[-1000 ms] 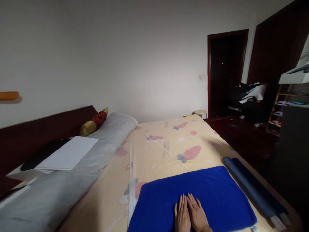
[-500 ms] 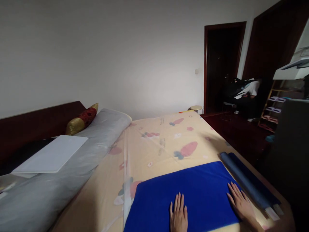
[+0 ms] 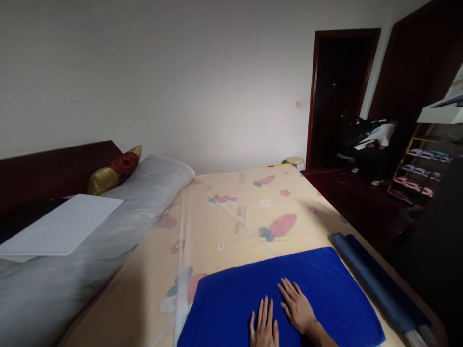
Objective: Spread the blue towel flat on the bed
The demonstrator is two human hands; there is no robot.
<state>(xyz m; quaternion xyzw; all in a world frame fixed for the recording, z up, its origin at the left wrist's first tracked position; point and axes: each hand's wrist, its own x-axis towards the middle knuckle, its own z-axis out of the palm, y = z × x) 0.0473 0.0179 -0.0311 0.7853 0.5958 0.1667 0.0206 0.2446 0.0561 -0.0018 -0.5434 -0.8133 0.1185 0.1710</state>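
Note:
A bright blue cloth [image 3: 325,289] lies flat on the near part of a bed with a cream carrot-print sheet [image 3: 246,212]. My left hand [image 3: 264,325] rests palm down on the cloth, fingers stretched out. My right hand [image 3: 297,306] lies flat on the cloth just to the right of it, fingers spread, almost touching the left. Neither hand holds anything.
A dark blue fabric roll [image 3: 376,284] lies along the bed's right edge. A long grey bolster [image 3: 108,241], a white board [image 3: 61,226] and a red-gold cushion [image 3: 114,169] lie at the left by the dark headboard. A small stool [image 3: 294,161], a doorway and shelves stand at the far right.
My right hand has slid from the cloth's right edge back to the middle, beside my left hand. The left hand has stayed flat on the cloth.

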